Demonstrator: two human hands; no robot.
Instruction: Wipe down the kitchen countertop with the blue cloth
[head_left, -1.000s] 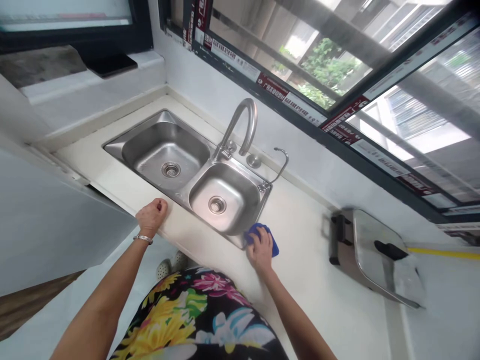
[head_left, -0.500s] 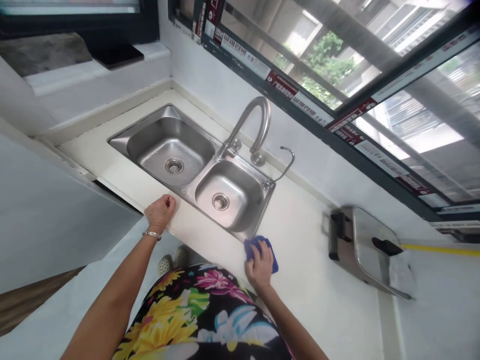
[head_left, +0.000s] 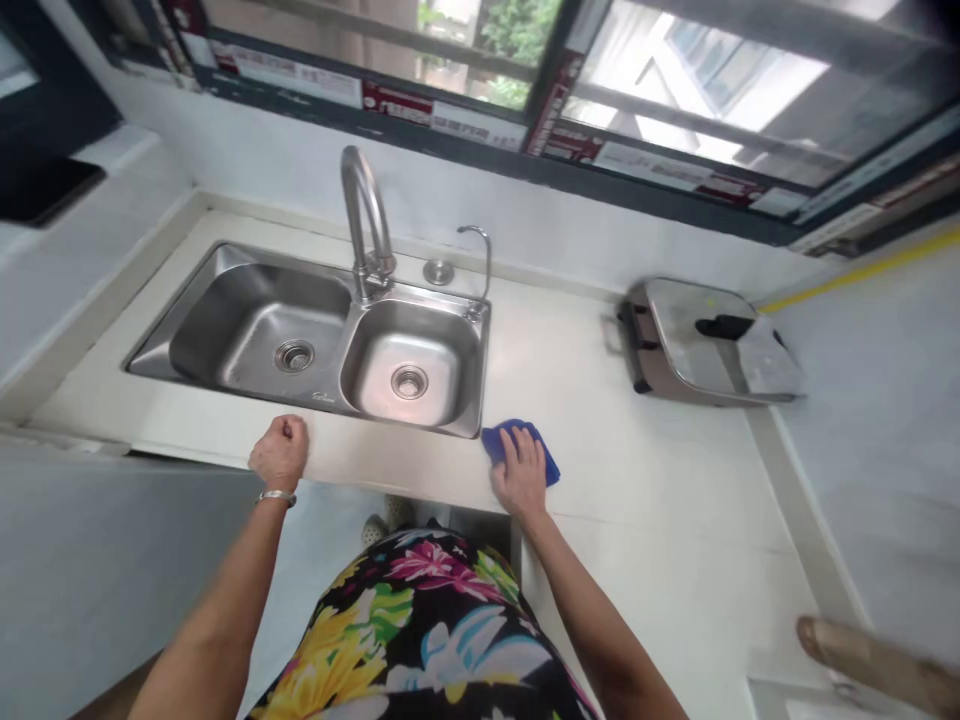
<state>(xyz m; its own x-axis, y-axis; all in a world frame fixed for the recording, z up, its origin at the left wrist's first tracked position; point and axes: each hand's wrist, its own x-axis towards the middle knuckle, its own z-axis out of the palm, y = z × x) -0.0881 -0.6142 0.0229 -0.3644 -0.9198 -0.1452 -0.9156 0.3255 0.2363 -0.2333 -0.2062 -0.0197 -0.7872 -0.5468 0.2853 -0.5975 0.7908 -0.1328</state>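
My right hand (head_left: 520,474) presses down on a folded blue cloth (head_left: 541,450), its fingers over the top. The cloth lies on the white countertop (head_left: 600,480) just off the front right corner of the steel double sink (head_left: 481,400). My left hand (head_left: 280,450) is curled into a fist and rests at the counter's front edge, before the larger left basin (head_left: 225,330). Nothing shows in that fist. A bracelet (head_left: 276,496) circles the left wrist.
A curved faucet (head_left: 364,215) rises behind the sink, with a thin second spout (head_left: 487,265) to its right. An electric pan with a glass lid (head_left: 694,345) stands by the back right wall. A brown roll-like object (head_left: 874,655) lies at lower right.
My view has turned to the right and levelled, so the sink sits further left and more of the right counter shows. The cloth remains under my right hand near the sink corner.
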